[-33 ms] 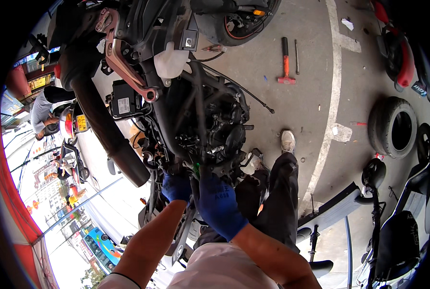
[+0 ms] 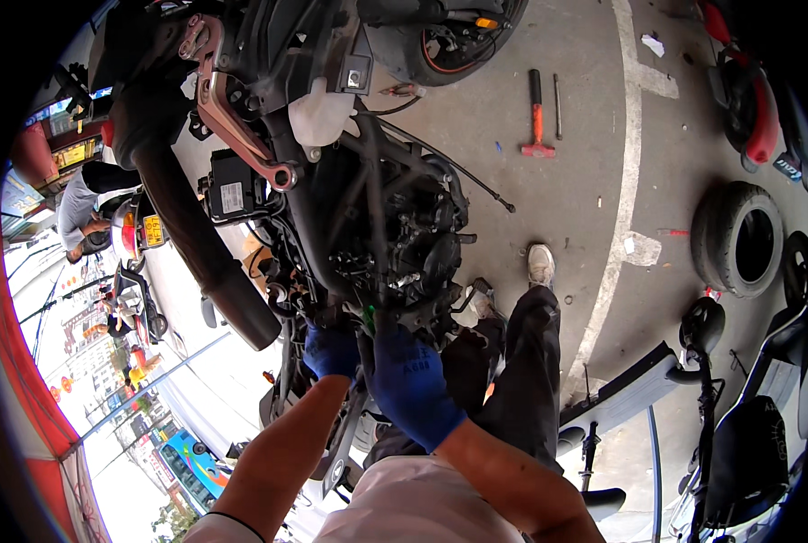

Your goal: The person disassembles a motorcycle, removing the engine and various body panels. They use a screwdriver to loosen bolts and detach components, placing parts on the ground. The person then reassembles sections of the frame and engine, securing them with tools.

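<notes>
The left hand (image 2: 330,351), blue-gloved, is pressed against the underside of the stripped motorcycle engine (image 2: 395,235), its grip hidden. Just beside it, the right hand (image 2: 408,380) is curled against the engine's lower edge. A hammer (image 2: 537,113) lies well apart on the floor.

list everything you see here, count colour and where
motorcycle: 1, black, stripped, centre
exhaust: 1, black, left of engine
hammer: 1, red and black, on floor at top
rod: 1, thin, dark, beside hammer
tyre: 1, black, on floor at right
scooter: 1, black, lower right
person: 1, grey shirt, crouched at far left
left hand: blue glove, at engine underside
right hand: blue glove, at engine underside, green-handled tool just above it
</notes>
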